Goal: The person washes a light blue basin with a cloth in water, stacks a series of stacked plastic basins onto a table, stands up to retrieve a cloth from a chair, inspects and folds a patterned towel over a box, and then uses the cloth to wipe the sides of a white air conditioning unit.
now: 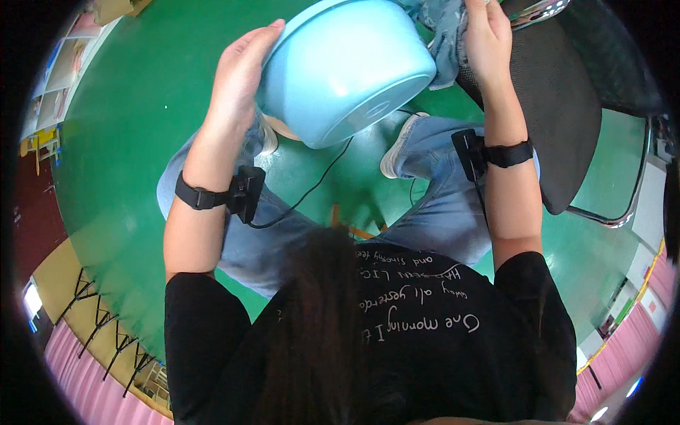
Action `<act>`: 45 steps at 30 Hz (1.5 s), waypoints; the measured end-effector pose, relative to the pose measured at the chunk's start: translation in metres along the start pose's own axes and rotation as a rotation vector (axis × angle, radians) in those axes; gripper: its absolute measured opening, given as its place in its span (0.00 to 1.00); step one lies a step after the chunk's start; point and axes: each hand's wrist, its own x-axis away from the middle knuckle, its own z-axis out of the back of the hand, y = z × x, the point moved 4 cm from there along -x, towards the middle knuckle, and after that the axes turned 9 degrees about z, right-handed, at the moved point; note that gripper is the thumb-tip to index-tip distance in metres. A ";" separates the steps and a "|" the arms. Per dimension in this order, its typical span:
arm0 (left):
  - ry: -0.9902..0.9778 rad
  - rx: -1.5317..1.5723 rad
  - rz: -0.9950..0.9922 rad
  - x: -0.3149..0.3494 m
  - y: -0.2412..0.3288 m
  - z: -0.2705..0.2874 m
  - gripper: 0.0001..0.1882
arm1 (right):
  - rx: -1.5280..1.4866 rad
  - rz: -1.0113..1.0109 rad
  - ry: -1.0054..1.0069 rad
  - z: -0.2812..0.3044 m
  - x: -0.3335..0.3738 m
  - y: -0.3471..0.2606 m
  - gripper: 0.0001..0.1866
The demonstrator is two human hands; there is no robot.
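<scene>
Lt-blue basin (347,78) is hanging tilted at top ctr of frame, above the floor: smooth, glossy, prob. plastic, w/ round flaring wall, rolled rim up & left, ringed flat base facing lower right. L hand (241,71), upper left of ctr, is holding the basin's left side near the rim; some fingers are hidden behind it, so can't tell their exact spread. R hand (489,42), upper right, is holding a blue-grey cloth (446,35), soft, crumpled, patterned, hanging in folds just beside the basin's right wall; fingertips are partly cut off by the top edge.

Both wrists are wearing black straps w/ boxy modules; a thin black cable (319,186) is curving from the L one toward ctr. Faded denim jeans (439,188) are spreading either side of mid-frame, pale shoes below the basin. Black tee (425,333) w/ white script is filling bottom ctr. Dark mesh-textured chair (559,120) w/ shiny metal tubing is standing at right, on smooth, slightly reflective green floor (127,142).
</scene>
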 end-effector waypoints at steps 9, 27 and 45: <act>-0.210 -0.035 -0.021 0.006 -0.012 -0.022 0.12 | 0.362 0.055 -0.454 -0.027 0.031 0.006 0.23; -0.197 -0.067 0.108 0.010 -0.022 -0.026 0.11 | 0.652 0.335 -0.564 -0.056 0.054 -0.003 0.18; -0.176 -0.073 0.291 0.015 -0.039 -0.036 0.12 | 0.711 0.641 -0.642 -0.077 0.078 -0.013 0.17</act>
